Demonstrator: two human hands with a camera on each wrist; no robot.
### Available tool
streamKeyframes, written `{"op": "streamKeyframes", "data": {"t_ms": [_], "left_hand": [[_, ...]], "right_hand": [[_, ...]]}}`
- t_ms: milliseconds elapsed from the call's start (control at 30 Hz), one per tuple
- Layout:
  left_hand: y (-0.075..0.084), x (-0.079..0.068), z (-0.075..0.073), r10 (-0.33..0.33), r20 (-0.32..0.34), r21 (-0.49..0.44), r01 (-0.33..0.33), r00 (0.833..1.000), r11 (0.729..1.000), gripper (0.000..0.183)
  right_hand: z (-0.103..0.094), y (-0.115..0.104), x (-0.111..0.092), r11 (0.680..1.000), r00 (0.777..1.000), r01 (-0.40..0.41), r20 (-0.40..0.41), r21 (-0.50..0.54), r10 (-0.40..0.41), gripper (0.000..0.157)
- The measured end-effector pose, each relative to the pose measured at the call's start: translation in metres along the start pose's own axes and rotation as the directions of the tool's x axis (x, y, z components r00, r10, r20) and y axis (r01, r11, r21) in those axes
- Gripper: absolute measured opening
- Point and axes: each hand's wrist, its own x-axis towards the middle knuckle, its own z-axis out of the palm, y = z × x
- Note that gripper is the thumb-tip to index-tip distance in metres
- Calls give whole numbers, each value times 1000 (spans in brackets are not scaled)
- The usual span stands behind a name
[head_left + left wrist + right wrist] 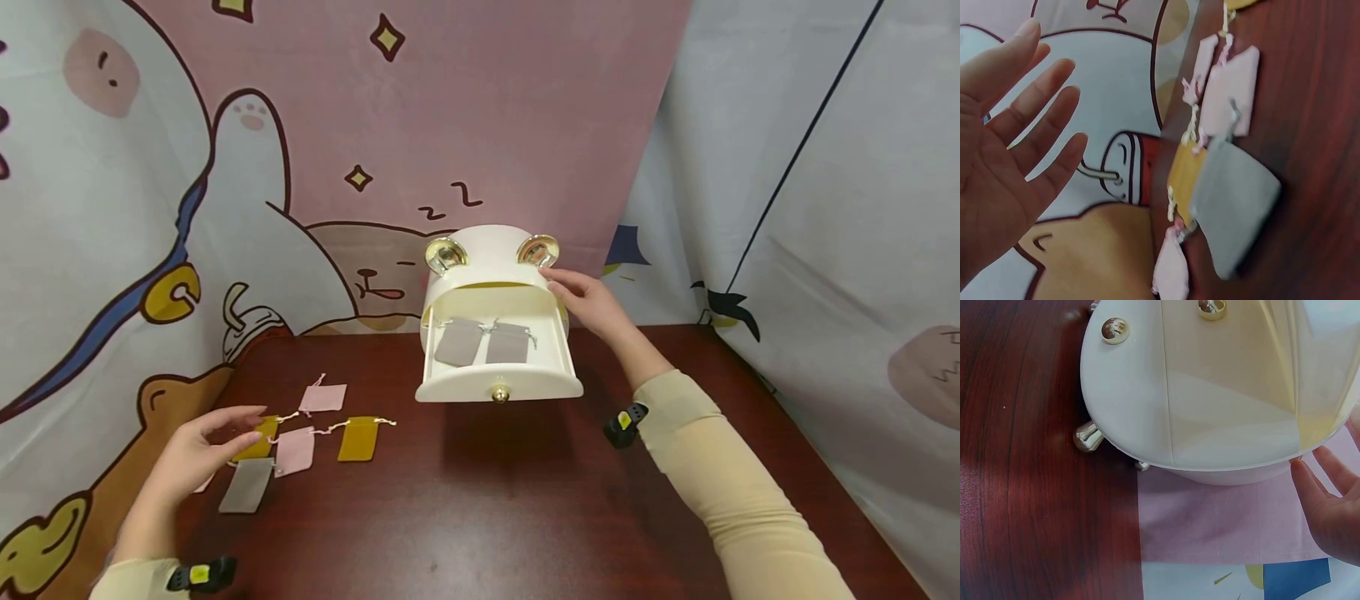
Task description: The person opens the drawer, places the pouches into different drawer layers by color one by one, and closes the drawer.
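A white jewelry box (487, 250) with two round gold ears stands at the back of the table. Its upper drawer (498, 385) is pulled out, and two grey drawstring pouches (507, 344) lie inside. My right hand (588, 304) touches the box's right side, fingertips at the rim near the ear. My left hand (197, 450), palm showing and fingers spread in the left wrist view, hovers over the left end of the pouches and holds nothing. Below and beside it lie a grey pouch (1235, 200), pink pouches (295, 450) and a mustard pouch (1186, 178).
Another mustard pouch (358, 439) lies farther right on the dark red wood table (450, 517). A printed cartoon cloth (525, 125) hangs right behind the box and along both sides. Gold feet (1089, 437) lift the box above the tabletop.
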Motion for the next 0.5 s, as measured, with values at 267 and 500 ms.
{"op": "streamKeyframes", "data": {"t_ms": [267,500], "left_hand": [[-23,-16,0,-32,41,-94,36,999,995,34],[-40,-27,0,-64,65,-79,69,996,995,31]], "right_hand": [[0,0,0,1000,1000,-18,1,0,18,48],[0,-1,0,1000,1000,-25,4,-7,26,49]]}}
